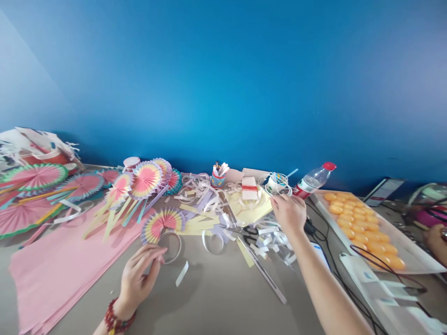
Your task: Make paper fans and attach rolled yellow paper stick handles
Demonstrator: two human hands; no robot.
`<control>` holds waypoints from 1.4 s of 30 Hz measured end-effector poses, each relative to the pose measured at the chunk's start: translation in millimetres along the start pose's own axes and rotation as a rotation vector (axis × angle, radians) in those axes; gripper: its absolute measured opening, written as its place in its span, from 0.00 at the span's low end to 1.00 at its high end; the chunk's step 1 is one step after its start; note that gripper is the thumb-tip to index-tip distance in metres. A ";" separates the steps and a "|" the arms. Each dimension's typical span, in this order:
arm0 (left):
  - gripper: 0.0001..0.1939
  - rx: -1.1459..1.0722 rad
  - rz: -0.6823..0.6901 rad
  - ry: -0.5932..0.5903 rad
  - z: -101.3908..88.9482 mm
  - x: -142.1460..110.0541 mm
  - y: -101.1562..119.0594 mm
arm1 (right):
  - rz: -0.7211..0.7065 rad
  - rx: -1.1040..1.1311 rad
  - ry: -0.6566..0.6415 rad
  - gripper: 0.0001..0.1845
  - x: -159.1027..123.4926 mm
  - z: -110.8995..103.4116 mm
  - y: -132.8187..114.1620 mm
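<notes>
My left hand, with a red bead bracelet on the wrist, is closed at the lower left end of a pleated paper fan in pink, yellow and lilac. A curled white paper strip loops beside its fingertips. My right hand reaches to the back right, its fingers closed beside a coil of white cord around a small cup. What those fingers pinch is hidden. Near that arm lie a slim pale cutter-like tool and white paper scraps.
Finished fans and pink paper sheets lie left. A pen cup stands against the blue wall. Right are a red-capped bottle, a tray of orange domes, black cables and another person's hand.
</notes>
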State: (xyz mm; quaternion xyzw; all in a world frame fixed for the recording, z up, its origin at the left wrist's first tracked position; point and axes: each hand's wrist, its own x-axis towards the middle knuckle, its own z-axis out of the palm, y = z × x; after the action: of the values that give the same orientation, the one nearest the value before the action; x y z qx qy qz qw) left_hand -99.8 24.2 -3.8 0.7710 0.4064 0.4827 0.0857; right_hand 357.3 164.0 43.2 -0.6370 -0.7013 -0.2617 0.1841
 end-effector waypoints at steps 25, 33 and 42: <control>0.17 0.004 -0.016 0.053 -1.1 2.3 4.6 | -0.007 0.127 0.120 0.17 14.1 -8.9 8.2; 0.19 -0.001 -0.006 0.035 -2.0 -3.5 -0.4 | 0.023 0.125 0.146 0.19 20.8 -14.3 6.5; 0.16 0.001 -0.027 0.042 -1.2 -1.5 0.8 | 0.110 0.105 0.198 0.18 42.9 -26.6 11.2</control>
State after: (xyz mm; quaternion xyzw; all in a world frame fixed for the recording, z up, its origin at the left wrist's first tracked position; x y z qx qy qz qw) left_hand -100.7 22.3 -3.8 0.7554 0.4185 0.4973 0.0833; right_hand 361.2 182.7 91.2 -0.6350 -0.6565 -0.2757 0.2997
